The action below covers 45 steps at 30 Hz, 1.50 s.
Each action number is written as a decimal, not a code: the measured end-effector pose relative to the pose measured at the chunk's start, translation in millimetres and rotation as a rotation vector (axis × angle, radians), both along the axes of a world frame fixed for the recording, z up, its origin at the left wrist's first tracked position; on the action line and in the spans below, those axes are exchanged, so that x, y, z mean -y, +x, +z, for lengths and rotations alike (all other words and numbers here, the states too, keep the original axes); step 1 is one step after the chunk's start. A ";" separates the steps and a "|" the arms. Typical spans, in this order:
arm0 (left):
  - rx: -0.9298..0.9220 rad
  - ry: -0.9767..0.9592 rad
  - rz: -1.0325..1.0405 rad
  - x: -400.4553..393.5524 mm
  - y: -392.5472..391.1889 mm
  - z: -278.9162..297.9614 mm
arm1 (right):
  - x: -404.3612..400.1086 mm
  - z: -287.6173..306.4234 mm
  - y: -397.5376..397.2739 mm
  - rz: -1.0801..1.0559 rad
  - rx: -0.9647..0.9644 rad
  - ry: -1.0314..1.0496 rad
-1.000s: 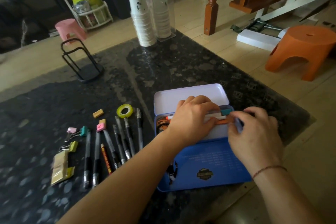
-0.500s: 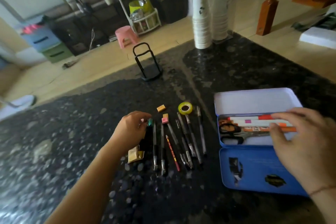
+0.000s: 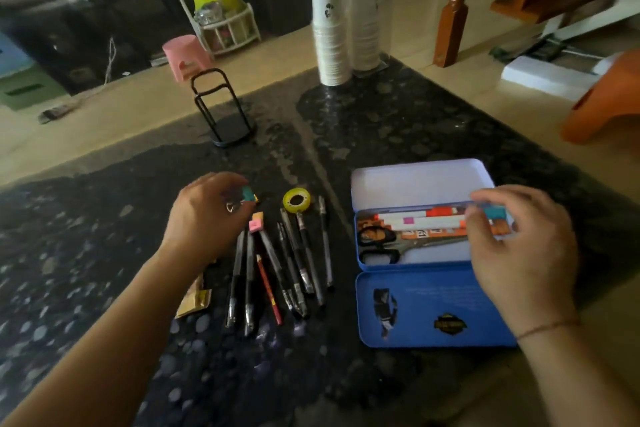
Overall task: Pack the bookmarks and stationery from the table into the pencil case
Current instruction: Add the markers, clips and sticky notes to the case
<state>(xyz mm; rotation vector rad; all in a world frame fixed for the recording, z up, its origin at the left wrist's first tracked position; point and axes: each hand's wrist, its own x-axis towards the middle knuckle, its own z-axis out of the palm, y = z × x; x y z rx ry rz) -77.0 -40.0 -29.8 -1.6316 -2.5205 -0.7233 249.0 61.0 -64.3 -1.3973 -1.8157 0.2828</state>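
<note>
A blue tin pencil case (image 3: 429, 308) lies open on the dark stone table, holding scissors (image 3: 381, 246) and bookmarks (image 3: 426, 222). My right hand (image 3: 519, 239) rests over the case's right end, fingertips on the bookmarks. My left hand (image 3: 204, 215) is closed around binder clips; a teal binder clip (image 3: 247, 194) shows at its fingertips. A row of pens (image 3: 294, 260), a red pencil (image 3: 268, 289), a pink eraser (image 3: 255, 225) and a yellow tape roll (image 3: 296, 200) lie between hand and case. A gold packet (image 3: 194, 298) pokes out under my left forearm.
A black wire stand (image 3: 221, 111) sits at the table's back. Stacked paper cups (image 3: 330, 31) stand at the far edge. The table edge runs close on the right, with an orange stool (image 3: 609, 100) on the floor beyond.
My left hand left the case, reached to the clips at the left of the pens and picked up the teal clip. My right hand stayed on the case.
</note>
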 end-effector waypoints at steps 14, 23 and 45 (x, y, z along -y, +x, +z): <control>-0.001 0.020 -0.951 -109.0 223.9 -40.6 | -33.6 -5.5 64.5 -0.192 -0.589 -0.273; -0.145 -0.090 -1.026 -125.2 230.1 -44.7 | -39.2 -13.9 68.6 -0.168 -0.608 -0.343; 0.045 0.082 -0.728 -50.6 158.2 -19.5 | -25.1 -20.5 44.3 -0.077 -0.297 -0.236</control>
